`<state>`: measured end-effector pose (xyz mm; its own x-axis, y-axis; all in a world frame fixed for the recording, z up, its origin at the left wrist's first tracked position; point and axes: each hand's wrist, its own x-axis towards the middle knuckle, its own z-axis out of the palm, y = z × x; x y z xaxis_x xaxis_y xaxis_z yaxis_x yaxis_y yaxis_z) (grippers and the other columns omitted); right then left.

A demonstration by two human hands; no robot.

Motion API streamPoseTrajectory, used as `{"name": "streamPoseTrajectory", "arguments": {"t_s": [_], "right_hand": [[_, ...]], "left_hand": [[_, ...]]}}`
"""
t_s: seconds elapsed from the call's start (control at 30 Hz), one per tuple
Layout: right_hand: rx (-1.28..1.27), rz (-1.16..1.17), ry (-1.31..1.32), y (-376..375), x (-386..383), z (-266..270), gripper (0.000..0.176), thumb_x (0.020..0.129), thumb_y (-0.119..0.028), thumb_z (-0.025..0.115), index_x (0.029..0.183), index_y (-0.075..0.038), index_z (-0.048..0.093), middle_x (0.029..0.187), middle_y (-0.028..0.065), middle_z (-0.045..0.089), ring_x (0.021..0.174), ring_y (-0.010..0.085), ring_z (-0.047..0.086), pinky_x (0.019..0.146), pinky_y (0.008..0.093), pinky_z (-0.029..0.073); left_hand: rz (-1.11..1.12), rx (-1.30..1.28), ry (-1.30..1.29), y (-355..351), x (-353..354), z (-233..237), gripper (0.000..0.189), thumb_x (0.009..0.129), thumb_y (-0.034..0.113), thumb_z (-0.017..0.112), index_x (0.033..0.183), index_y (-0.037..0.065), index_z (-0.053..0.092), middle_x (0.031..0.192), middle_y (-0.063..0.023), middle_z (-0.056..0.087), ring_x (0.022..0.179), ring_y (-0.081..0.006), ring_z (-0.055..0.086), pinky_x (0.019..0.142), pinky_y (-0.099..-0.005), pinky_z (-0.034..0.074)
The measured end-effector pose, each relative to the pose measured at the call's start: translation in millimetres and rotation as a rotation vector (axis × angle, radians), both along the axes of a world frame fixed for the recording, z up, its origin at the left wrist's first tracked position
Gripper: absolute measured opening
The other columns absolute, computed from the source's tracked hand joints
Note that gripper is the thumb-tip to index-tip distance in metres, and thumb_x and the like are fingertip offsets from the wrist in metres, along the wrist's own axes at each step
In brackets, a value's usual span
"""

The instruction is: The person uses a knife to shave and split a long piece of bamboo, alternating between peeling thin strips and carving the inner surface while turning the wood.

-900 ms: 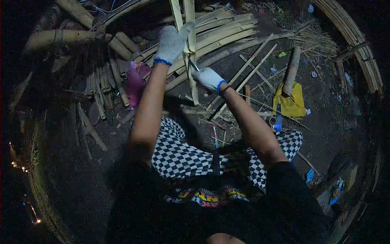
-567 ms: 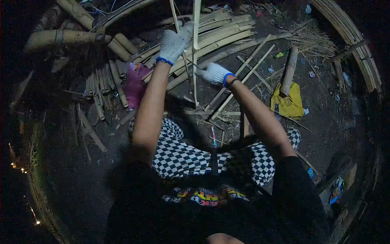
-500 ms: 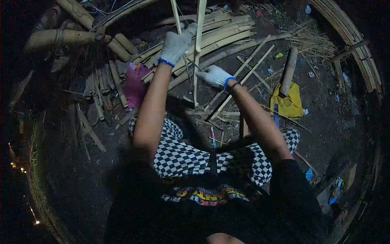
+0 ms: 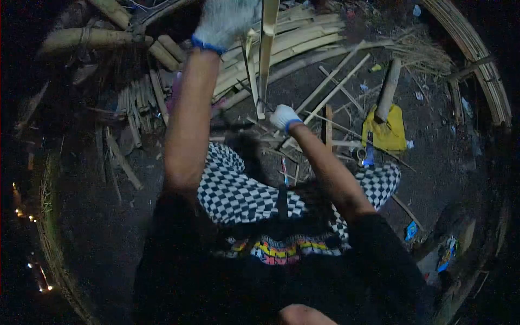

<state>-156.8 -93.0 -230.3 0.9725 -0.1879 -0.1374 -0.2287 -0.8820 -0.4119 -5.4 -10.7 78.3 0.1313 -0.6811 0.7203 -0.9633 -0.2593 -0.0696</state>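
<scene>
A pale bamboo strip (image 4: pixel 265 57) stands roughly upright in front of me, with a narrower split piece (image 4: pixel 249 70) beside it. My left hand (image 4: pixel 225 23), in a white glove with a blue cuff, is at the top edge near the strip; its fingers are blurred and partly cut off. Lower down, my gloved right hand (image 4: pixel 285 117) is closed on the handle end of a thin dark blade (image 4: pixel 264 104). The blade crosses the strips near their lower ends, close to the ground.
Long split bamboo (image 4: pixel 303 46) lies behind the strips. Short bamboo pieces (image 4: pixel 142 100) are piled at the left. A bamboo section (image 4: pixel 388 89) rests on a yellow cloth (image 4: pixel 392 130) at the right. Loose sticks lie before my checkered trousers (image 4: pixel 246 189).
My left hand has moved up and toward the top edge. My right hand has moved down with the blade, nearer the lower end of the strip. The split between the pieces shows more clearly.
</scene>
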Motion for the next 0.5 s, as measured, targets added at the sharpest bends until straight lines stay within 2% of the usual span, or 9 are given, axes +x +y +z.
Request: {"name": "streamPoseTrajectory", "arguments": {"t_s": [0.03,0.13,0.17,0.2,0.27,0.3,0.33,0.4,0.5], "right_hand": [[0.003,0.142,0.050,-4.3,-0.6,-3.0,0.038,0.081,-0.035,0.050,0.082,-0.002,0.068,0.081,0.0274,0.062,0.081,0.0421,0.061,0.072,0.0455,0.050],[0.037,0.354,-0.010,-4.6,-6.1,14.1,0.032,0.082,-0.028,0.051,0.088,-0.001,0.066,0.074,0.0245,0.063,0.076,0.0421,0.062,0.067,0.0457,0.050],[0.220,0.295,0.021,-0.2,-9.1,9.8,0.029,0.084,-0.025,0.051,0.088,0.000,0.065,0.070,0.0216,0.062,0.071,0.0388,0.062,0.064,0.0441,0.050],[0.401,0.228,0.046,2.4,-10.8,-0.6,0.026,0.086,-0.022,0.051,0.087,0.000,0.064,0.065,0.0187,0.062,0.065,0.0354,0.062,0.060,0.0425,0.050],[1.572,-0.160,0.446,17.5,-29.1,21.3,0.028,0.087,-0.023,0.051,0.070,-0.003,0.060,0.060,0.0103,0.059,0.052,0.0188,0.062,0.045,0.0338,0.047],[1.357,-0.201,0.317,26.7,-32.0,29.2,0.029,0.089,-0.025,0.049,0.071,-0.003,0.057,0.058,0.0078,0.057,0.047,0.0139,0.058,0.039,0.0300,0.043],[0.796,-0.023,0.268,33.8,-39.4,69.5,0.024,0.091,-0.020,0.048,0.088,0.001,0.059,0.058,0.0126,0.056,0.059,0.0248,0.061,0.056,0.0369,0.048],[-0.022,0.379,-0.247,36.8,-28.2,12.5,0.025,0.087,-0.014,0.042,0.077,0.000,0.060,0.067,0.0207,0.062,0.065,0.0328,0.064,0.056,0.0421,0.051],[0.196,0.019,-0.088,51.8,-30.5,20.2,0.032,0.083,-0.024,0.046,0.076,0.001,0.063,0.076,0.0268,0.062,0.079,0.0421,0.062,0.070,0.0468,0.051]], "left_hand": [[0.116,-0.036,0.789,19.4,-65.1,40.7,0.024,0.091,0.033,0.055,0.091,0.010,0.063,0.060,-0.0047,0.059,0.051,-0.0159,0.060,0.045,-0.0273,0.049],[-0.200,-0.343,0.560,22.9,-66.8,52.0,0.034,0.092,0.035,0.054,0.080,0.005,0.063,0.054,-0.0001,0.053,0.047,-0.0101,0.055,0.039,-0.0249,0.041],[-0.320,-0.530,1.054,23.0,-67.1,58.2,0.036,0.092,0.035,0.053,0.072,0.006,0.061,0.050,0.0014,0.049,0.041,-0.0099,0.049,0.036,-0.0252,0.037],[-0.169,-0.468,1.169,39.2,-95.9,88.6,0.039,0.089,0.040,0.058,0.068,0.007,0.059,0.049,0.0016,0.048,0.039,-0.0103,0.046,0.035,-0.0260,0.036],[-0.013,-0.512,1.202,36.2,-102.9,111.6,0.046,0.084,0.048,0.062,0.066,0.006,0.058,0.049,0.0020,0.048,0.039,-0.0098,0.046,0.035,-0.0265,0.035],[-0.008,-0.521,1.191,35.7,-106.0,115.7,0.046,0.084,0.048,0.062,0.066,0.006,0.058,0.049,0.0020,0.048,0.039,-0.0098,0.046,0.035,-0.0265,0.035],[0.065,-0.449,1.122,35.4,-110.0,118.3,0.050,0.082,0.052,0.062,0.065,0.005,0.058,0.049,0.0021,0.047,0.040,-0.0095,0.046,0.036,-0.0266,0.035],[0.131,-0.379,1.049,36.9,-113.4,123.7,0.055,0.080,0.056,0.062,0.065,0.004,0.058,0.049,0.0022,0.046,0.041,-0.0092,0.046,0.037,-0.0268,0.035],[0.165,-0.292,1.026,37.8,-111.9,129.9,0.060,0.079,0.060,0.061,0.064,0.002,0.060,0.051,-0.0002,0.047,0.048,-0.0084,0.049,0.043,-0.0266,0.038]]}}
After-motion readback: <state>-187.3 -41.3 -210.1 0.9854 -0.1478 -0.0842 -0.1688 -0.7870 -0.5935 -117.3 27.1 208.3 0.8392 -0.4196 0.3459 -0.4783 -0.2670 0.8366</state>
